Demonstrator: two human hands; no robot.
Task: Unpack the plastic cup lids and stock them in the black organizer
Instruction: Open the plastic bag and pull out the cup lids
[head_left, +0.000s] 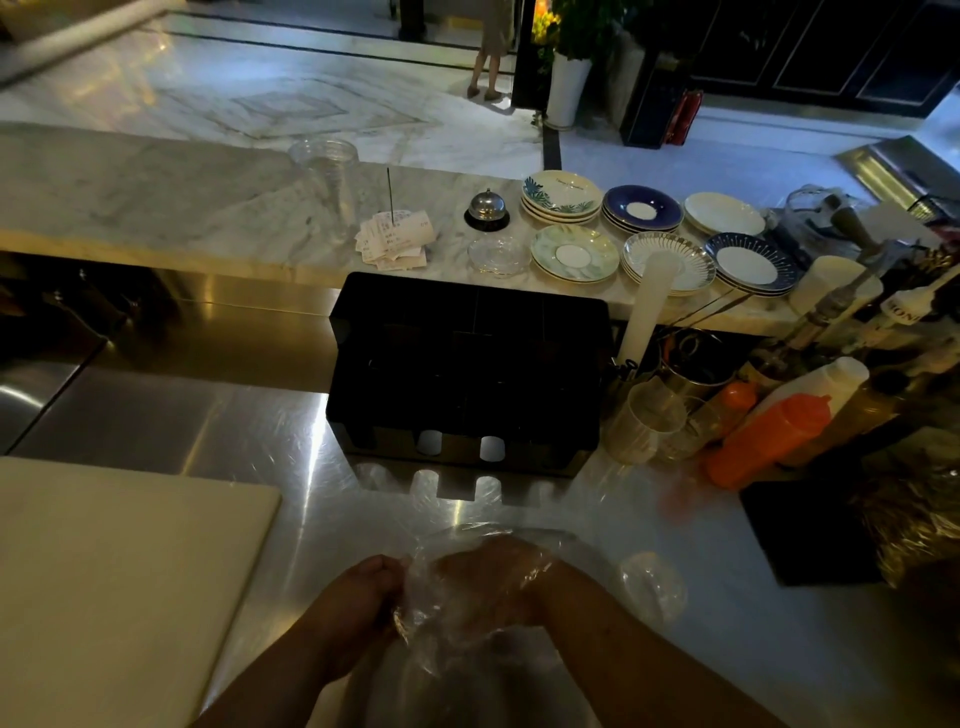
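A clear plastic bag (457, 639) of cup lids is at the front of the steel counter, close to me. My left hand (358, 597) grips the bag's edge on its left side. My right hand (493, 577) is inside the thin plastic, fingers curled round something I cannot make out through the film. The black organizer (467, 364) stands just beyond, in the middle of the counter, with two white round shapes showing in its front slots. One clear lid (652, 582) lies loose on the counter to the right of my hands.
A cream cutting board (114, 582) covers the left front. Clear cups (644, 421), an orange squeeze bottle (769, 436) and other bottles crowd the right. The marble ledge behind holds stacked saucers (574, 254), a bell (487, 210), receipts on a spike (395, 239) and stacked clear cups (327, 171).
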